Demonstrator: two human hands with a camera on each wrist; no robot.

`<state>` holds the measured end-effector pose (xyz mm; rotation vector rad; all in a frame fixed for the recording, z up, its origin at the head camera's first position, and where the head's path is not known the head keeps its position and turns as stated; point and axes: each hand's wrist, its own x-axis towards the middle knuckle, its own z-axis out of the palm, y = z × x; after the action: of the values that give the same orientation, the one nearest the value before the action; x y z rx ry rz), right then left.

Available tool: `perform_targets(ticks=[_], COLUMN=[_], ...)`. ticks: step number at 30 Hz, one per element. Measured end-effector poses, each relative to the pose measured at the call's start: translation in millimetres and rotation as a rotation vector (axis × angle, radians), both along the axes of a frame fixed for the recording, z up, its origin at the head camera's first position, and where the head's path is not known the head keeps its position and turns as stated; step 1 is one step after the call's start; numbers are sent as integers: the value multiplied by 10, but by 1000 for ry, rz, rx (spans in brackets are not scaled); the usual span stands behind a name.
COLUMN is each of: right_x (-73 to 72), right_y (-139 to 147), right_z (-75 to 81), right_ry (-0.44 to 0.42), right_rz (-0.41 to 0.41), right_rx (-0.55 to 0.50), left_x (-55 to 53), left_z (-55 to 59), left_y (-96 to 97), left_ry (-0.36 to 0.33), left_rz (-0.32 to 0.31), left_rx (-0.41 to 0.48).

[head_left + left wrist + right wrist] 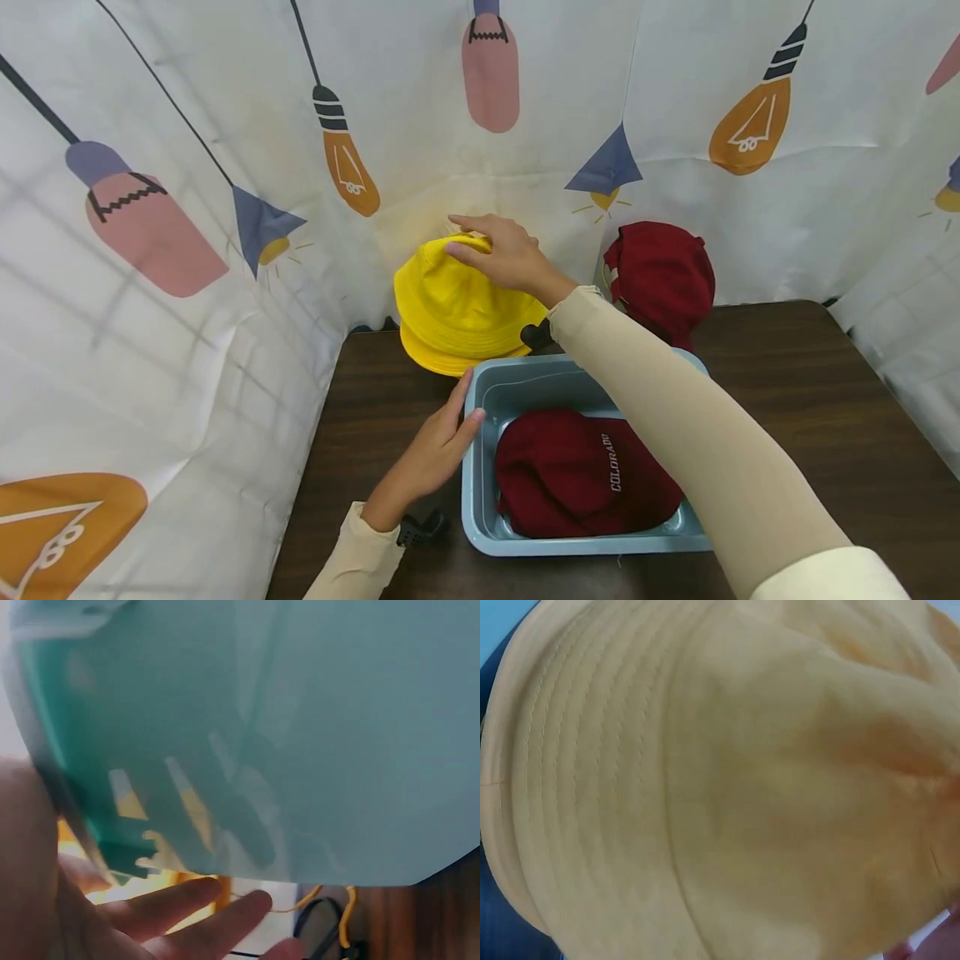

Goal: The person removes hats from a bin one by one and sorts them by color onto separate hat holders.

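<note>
My right hand point(504, 254) is at the top of a yellow bucket hat point(457, 296), pinching its crown between thumb and fingers. A doubled brim edge shows below, perhaps a second yellow hat underneath. In the right wrist view the yellow cloth point(780, 787) fills the picture, with stitched rings on the brim and folds in the crown. My left hand point(431, 450) touches the left rim of a light blue basin point(471, 500), fingers extended; in the left wrist view the fingers point(217, 919) lie beside the basin's wall point(337, 750). Inside the basin lies a dark red cap point(555, 475) lettered COLORADO.
Another dark red cap point(663, 275) stands behind the basin, right of the yellow hat, against the patterned white cloth point(420, 100). The dark wooden table point(810, 400) extends right of the basin. My right forearm point(675, 408) crosses above the basin and hides part of it.
</note>
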<state>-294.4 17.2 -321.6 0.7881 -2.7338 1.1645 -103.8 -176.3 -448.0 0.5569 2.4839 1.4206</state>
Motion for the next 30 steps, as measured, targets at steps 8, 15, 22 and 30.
perform_targets(ticks=[8, 15, 22, 30], right_x=[-5, -30, -28, 16], right_y=[324, 573, 690, 721], right_z=[-23, -163, -366, -519], right_ry=[-81, -164, -226, -255], right_rz=[7, -21, -61, -79], right_rx=[-197, -264, -275, -323], left_x=[-88, -388, -930, -1237], left_z=[236, 601, 780, 662], left_y=[-78, -202, -216, -167], left_ry=[113, 477, 703, 605], left_rz=[74, 304, 460, 466], left_rx=[-110, -104, -43, -51])
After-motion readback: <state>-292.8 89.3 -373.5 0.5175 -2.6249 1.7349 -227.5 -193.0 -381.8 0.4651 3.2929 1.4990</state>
